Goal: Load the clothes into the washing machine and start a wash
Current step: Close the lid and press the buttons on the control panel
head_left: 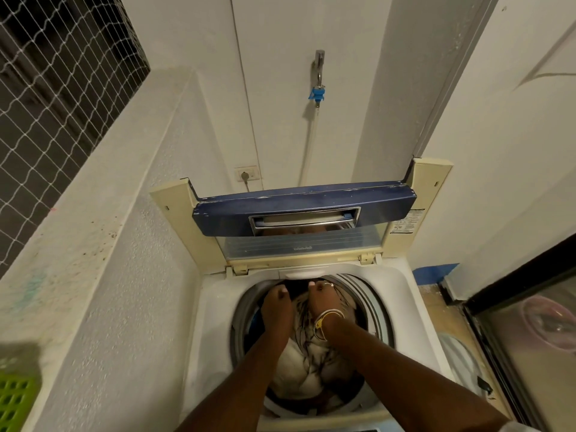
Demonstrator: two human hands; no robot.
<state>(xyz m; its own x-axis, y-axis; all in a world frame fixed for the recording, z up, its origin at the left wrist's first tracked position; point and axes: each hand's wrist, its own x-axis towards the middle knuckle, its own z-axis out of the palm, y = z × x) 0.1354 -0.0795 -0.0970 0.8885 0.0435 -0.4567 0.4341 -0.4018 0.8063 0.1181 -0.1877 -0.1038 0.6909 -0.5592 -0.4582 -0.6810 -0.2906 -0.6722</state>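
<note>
While the lid [305,210] stands up, you have the clothes [299,369] in the drum [375,304] — loading looks near done; closing the lid and starting the wash remain. Left hand [276,307], right hand [322,299]: both on the clothes, fingers bent down — gripping or pushing, cannot tell.

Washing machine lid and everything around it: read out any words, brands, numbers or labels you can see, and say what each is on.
Small print on the clear lid panel: too small and blurred to read.
White sticker on the lid's right frame: dense print, too blurred to read.
No other text shows in this view.
</note>
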